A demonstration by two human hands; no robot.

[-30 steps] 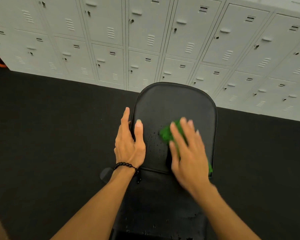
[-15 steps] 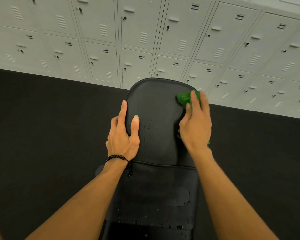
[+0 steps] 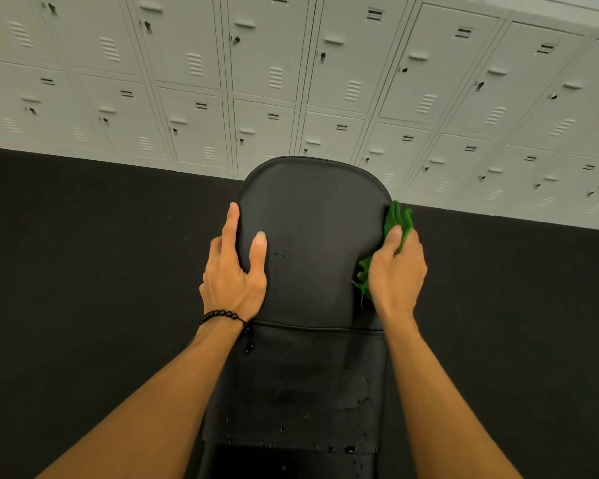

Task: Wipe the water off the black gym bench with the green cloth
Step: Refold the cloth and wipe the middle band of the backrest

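Note:
The black gym bench (image 3: 313,219) runs away from me toward the lockers, its rounded far pad in the middle of the view. My right hand (image 3: 396,271) presses the green cloth (image 3: 400,219) against the pad's right edge, fingers closed over it; cloth sticks out above and below the hand. My left hand (image 3: 234,271), a black bead bracelet at the wrist, clasps the pad's left edge with the thumb on top. A few water drops (image 3: 279,255) lie beside that thumb, and more drops (image 3: 339,447) sit on the near section of the bench.
A wall of grey lockers (image 3: 291,81) stands just beyond the far end of the bench. Black rubber floor (image 3: 83,271) lies on both sides of it.
My right hand swept the green cloth from the middle of the pad up to its far right corner, then down along the right edge. The left hand stayed on the left edge.

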